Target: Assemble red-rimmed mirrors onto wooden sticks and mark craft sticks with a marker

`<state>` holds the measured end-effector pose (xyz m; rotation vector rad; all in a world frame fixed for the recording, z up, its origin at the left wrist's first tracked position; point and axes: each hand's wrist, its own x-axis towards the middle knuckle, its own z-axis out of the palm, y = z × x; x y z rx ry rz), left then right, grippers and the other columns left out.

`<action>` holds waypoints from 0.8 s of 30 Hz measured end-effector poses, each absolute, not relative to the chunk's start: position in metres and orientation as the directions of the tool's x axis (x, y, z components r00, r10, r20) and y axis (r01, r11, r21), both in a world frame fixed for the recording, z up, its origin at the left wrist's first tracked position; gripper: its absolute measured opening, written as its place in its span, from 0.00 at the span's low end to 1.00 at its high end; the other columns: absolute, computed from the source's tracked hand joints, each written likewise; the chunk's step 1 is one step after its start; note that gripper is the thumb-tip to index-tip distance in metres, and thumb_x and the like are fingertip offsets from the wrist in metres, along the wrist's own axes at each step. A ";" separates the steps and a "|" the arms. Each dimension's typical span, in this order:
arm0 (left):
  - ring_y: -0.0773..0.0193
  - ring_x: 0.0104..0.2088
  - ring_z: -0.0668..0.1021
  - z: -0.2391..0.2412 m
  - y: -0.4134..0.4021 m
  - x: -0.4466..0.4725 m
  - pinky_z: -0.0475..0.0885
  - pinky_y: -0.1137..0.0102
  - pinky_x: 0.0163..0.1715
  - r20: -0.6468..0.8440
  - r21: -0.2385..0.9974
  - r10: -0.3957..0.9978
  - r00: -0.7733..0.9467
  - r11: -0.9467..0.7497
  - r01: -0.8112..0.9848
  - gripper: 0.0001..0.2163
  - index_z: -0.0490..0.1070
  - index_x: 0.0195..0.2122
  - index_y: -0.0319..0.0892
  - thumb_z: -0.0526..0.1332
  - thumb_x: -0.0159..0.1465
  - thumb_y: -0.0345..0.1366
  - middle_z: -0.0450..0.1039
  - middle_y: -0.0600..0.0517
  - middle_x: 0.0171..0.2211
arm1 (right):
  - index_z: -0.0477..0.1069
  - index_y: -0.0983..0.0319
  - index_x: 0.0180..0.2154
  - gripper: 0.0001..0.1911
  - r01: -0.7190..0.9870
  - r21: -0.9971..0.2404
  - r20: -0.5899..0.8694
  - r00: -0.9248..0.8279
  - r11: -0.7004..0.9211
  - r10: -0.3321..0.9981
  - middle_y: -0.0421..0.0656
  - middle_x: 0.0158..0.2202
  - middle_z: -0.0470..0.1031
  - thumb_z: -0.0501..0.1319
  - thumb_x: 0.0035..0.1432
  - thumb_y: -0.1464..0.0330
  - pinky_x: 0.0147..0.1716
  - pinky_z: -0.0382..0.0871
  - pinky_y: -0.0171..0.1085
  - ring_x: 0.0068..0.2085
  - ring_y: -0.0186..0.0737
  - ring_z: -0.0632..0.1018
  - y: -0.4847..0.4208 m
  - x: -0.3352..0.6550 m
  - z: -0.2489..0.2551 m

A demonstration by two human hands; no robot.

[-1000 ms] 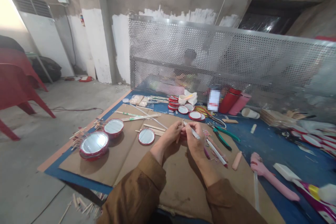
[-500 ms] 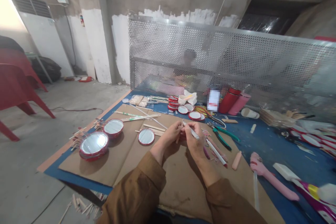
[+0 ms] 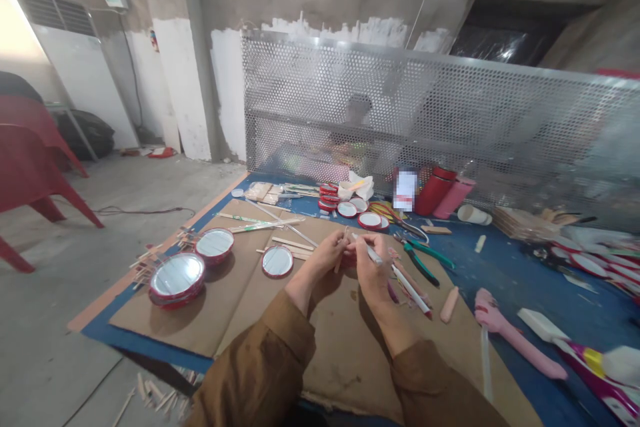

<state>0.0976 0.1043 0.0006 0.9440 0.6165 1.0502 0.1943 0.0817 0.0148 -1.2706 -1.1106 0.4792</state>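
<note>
In the middle of the head view, my right hand is closed on a slim white pen-like tool, its tip pointing toward my left hand. My left hand pinches something small and pale, mostly hidden by the fingers. Both hands meet just above the cardboard sheet. A round mirror-like disc lies left of them, beside thin wooden sticks. Right of my right hand lie a white pen with a red end, some pinkish scraps and green-handled pliers.
Red-rimmed round pieces stand at the left. A pink glue gun and a purple-and-white tube lie right. At the back are a phone, a red bottle and a perforated metal screen; a person sits behind it.
The view has shifted very slightly. Both hands stay in nearly the same place and grip, with the pen-like tool still pointing at my left fingers.
</note>
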 end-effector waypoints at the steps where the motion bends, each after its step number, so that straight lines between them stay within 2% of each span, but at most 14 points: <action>1: 0.74 0.22 0.68 0.000 0.104 0.098 0.62 0.78 0.23 0.004 0.879 0.920 0.391 0.183 -0.441 0.13 0.65 0.34 0.42 0.66 0.62 0.44 0.63 0.58 0.25 | 0.67 0.58 0.33 0.13 0.244 -0.921 0.385 0.436 0.305 0.813 0.43 0.26 0.79 0.62 0.55 0.56 0.26 0.79 0.42 0.25 0.45 0.81 0.082 0.195 0.014; 7: 0.72 0.23 0.70 -0.002 0.108 0.098 0.63 0.78 0.23 0.002 0.898 0.915 0.403 0.176 -0.403 0.14 0.65 0.34 0.42 0.66 0.61 0.45 0.65 0.57 0.24 | 0.68 0.58 0.34 0.16 0.254 -0.900 0.431 0.384 0.355 0.817 0.42 0.27 0.80 0.62 0.55 0.53 0.27 0.80 0.42 0.26 0.44 0.81 0.085 0.195 0.014; 13: 0.72 0.23 0.70 -0.005 0.109 0.099 0.63 0.78 0.22 0.012 0.894 0.906 0.422 0.179 -0.410 0.15 0.65 0.35 0.42 0.67 0.60 0.47 0.66 0.57 0.25 | 0.69 0.58 0.35 0.16 0.278 -0.904 0.412 0.373 0.324 0.831 0.43 0.28 0.79 0.62 0.55 0.53 0.28 0.80 0.42 0.27 0.44 0.82 0.085 0.197 0.013; 18: 0.74 0.22 0.68 -0.008 0.106 0.101 0.62 0.79 0.22 0.027 0.867 0.914 0.405 0.180 -0.464 0.16 0.65 0.34 0.42 0.67 0.60 0.47 0.64 0.58 0.25 | 0.67 0.58 0.34 0.16 0.204 -0.932 0.358 0.373 0.301 0.856 0.42 0.26 0.79 0.63 0.53 0.53 0.24 0.79 0.41 0.25 0.44 0.81 0.083 0.196 0.015; 24: 0.73 0.23 0.70 -0.005 0.107 0.100 0.63 0.78 0.23 0.021 0.877 0.910 0.415 0.183 -0.444 0.15 0.65 0.34 0.42 0.68 0.60 0.45 0.65 0.57 0.25 | 0.66 0.58 0.33 0.15 0.174 -0.924 0.381 0.387 0.340 0.839 0.41 0.26 0.79 0.63 0.53 0.54 0.26 0.79 0.41 0.24 0.43 0.81 0.084 0.195 0.018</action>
